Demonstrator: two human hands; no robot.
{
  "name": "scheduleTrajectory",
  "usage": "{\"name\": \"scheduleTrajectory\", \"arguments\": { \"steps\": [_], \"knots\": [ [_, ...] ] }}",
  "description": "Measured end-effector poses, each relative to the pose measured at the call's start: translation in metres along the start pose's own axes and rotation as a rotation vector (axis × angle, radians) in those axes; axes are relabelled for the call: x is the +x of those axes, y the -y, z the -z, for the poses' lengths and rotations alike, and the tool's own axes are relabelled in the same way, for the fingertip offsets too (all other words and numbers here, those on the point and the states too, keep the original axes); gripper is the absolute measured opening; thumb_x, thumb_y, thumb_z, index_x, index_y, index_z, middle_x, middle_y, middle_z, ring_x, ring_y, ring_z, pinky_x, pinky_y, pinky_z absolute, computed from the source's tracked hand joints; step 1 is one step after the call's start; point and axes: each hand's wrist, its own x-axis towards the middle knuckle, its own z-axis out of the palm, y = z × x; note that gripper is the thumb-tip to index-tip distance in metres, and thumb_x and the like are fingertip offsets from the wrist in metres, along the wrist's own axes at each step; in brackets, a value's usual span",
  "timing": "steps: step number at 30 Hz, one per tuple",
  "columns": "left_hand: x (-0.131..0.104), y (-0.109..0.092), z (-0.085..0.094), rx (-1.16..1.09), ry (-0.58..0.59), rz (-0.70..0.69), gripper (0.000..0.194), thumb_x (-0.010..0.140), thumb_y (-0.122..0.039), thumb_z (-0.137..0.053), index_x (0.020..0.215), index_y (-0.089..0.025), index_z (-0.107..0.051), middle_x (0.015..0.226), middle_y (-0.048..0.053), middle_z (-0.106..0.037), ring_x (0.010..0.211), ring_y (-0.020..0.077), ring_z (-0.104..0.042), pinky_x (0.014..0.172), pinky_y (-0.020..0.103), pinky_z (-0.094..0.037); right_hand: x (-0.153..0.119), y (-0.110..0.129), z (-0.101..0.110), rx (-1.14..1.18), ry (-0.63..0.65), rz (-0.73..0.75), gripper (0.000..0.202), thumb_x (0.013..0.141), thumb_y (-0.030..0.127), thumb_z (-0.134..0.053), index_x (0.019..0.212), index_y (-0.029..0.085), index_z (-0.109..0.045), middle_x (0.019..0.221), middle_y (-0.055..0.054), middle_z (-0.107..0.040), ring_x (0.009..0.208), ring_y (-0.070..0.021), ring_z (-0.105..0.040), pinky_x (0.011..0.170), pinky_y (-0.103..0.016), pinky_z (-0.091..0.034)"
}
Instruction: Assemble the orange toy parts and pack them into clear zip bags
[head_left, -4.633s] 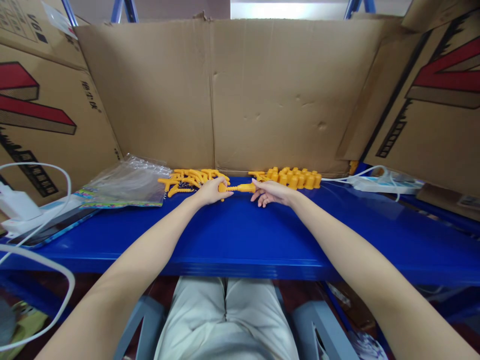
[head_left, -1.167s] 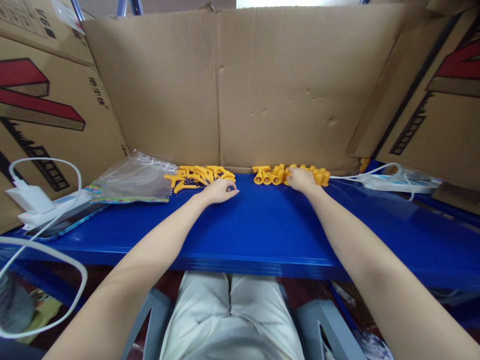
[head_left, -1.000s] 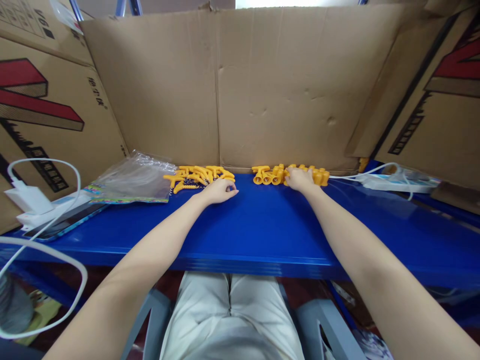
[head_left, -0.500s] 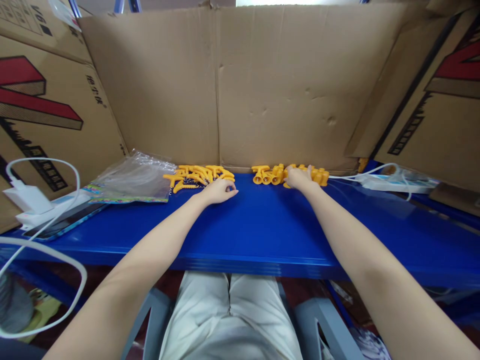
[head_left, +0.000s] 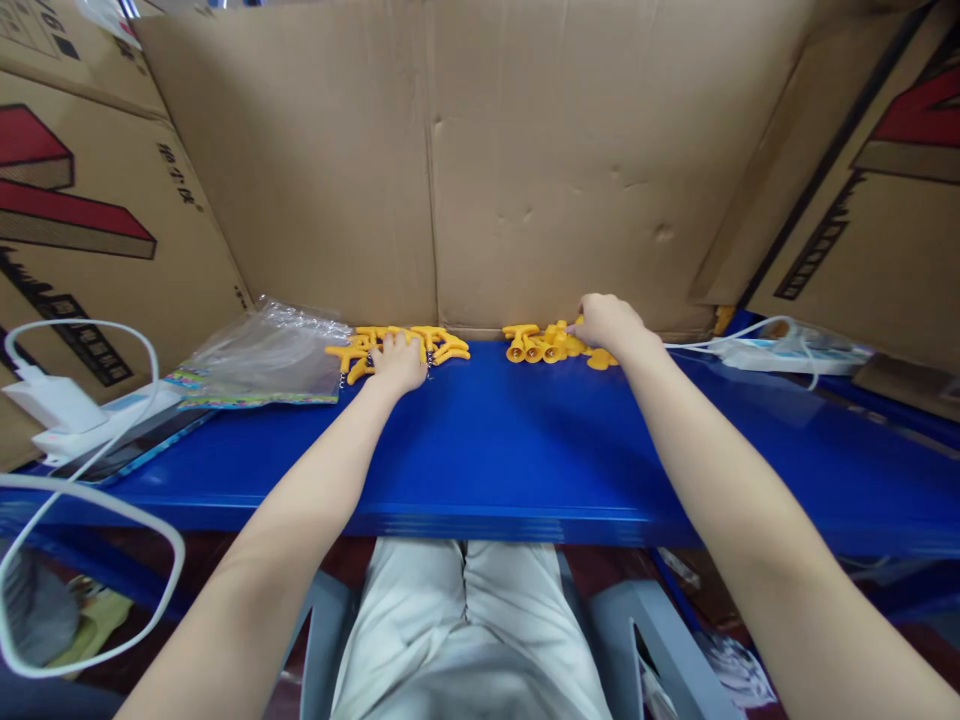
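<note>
My left hand (head_left: 400,362) lies over a pile of yellow T-shaped plastic pieces (head_left: 442,345), some with dark coiled springs or chains beside them. Its fingers are spread and reach down onto the pile. On the right, my right hand (head_left: 611,322) is bent down with curled fingers at a row of yellow cup-ended plastic pieces (head_left: 553,350). The hand itself hides most of its fingertips and whatever is between them. One yellow round piece (head_left: 600,360) lies just below this hand.
A blue table (head_left: 487,440) carries everything, with cardboard (head_left: 600,180) standing behind. Clear plastic bags (head_left: 262,355) lie at left, near a phone (head_left: 127,450) and a white charger (head_left: 56,400) with its cable. A white power strip (head_left: 787,355) sits at right.
My left hand has moved left onto the T-shaped pieces, its fingers spreading. My right hand has risen slightly and curled, and the yellow pieces near it have shifted.
</note>
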Motion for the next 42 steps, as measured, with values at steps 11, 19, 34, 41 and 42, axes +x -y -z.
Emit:
{"name": "scheduleTrajectory", "arguments": {
  "steps": [11, 19, 34, 41, 42],
  "knots": [
    [0.0, 0.0, 0.008, 0.063, 0.181, -0.052, 0.045, 0.088, -0.032, -0.043, 0.127, -0.011, -0.053, 0.135, 0.023, -0.05, 0.122, 0.035, -0.049, 0.096, 0.047, -0.043, -0.025, 0.016, -0.022, 0.139, 0.392, 0.416, 0.032, 0.076, 0.047, -0.067, 0.094, 0.021, -0.067, 0.087, -0.009, -0.07, 0.083, -0.029, -0.065, 0.072, -0.041, -0.049],
    [0.016, -0.003, 0.018, 0.064, 0.258, -0.062, 0.042, 0.083, -0.033, -0.051, 0.118, -0.013, -0.062, 0.126, 0.021, -0.059, 0.115, 0.0367, -0.054, 0.094, 0.047, -0.043, -0.02, 0.009, -0.023, 0.083, 0.323, 0.372, 0.035, 0.072, 0.05, -0.069, 0.092, 0.022, -0.066, 0.09, -0.009, -0.068, 0.089, -0.0312, -0.063, 0.076, -0.042, -0.046],
    [0.04, 0.012, 0.037, 0.125, 0.303, -0.198, 0.047, 0.082, -0.05, -0.046, 0.111, -0.021, -0.068, 0.119, 0.012, -0.066, 0.105, 0.0292, -0.061, 0.088, 0.035, -0.046, -0.028, 0.0, 0.001, -0.056, 0.13, 0.227, 0.027, 0.077, 0.03, -0.059, 0.102, 0.02, -0.056, 0.093, -0.009, -0.069, 0.081, -0.0253, -0.064, 0.062, -0.03, -0.039],
    [0.015, 0.028, 0.033, 0.025, 0.38, -0.132, 0.058, 0.081, -0.056, -0.049, 0.126, -0.021, -0.058, 0.137, 0.012, -0.053, 0.122, 0.0314, -0.051, 0.098, 0.036, -0.041, -0.044, 0.019, 0.017, -0.122, 0.068, 0.372, 0.02, 0.079, 0.026, -0.057, 0.098, 0.019, -0.062, 0.096, -0.01, -0.069, 0.088, -0.0259, -0.063, 0.07, -0.031, -0.042],
    [0.011, 0.03, 0.03, 0.012, 0.385, -0.133, 0.06, 0.082, -0.055, -0.05, 0.131, -0.021, -0.055, 0.139, 0.012, -0.051, 0.124, 0.0307, -0.05, 0.099, 0.035, -0.04, -0.046, 0.022, 0.017, -0.123, 0.069, 0.387, 0.02, 0.08, 0.025, -0.057, 0.098, 0.019, -0.062, 0.096, -0.01, -0.069, 0.089, -0.0262, -0.063, 0.071, -0.032, -0.042]
  ]
}}
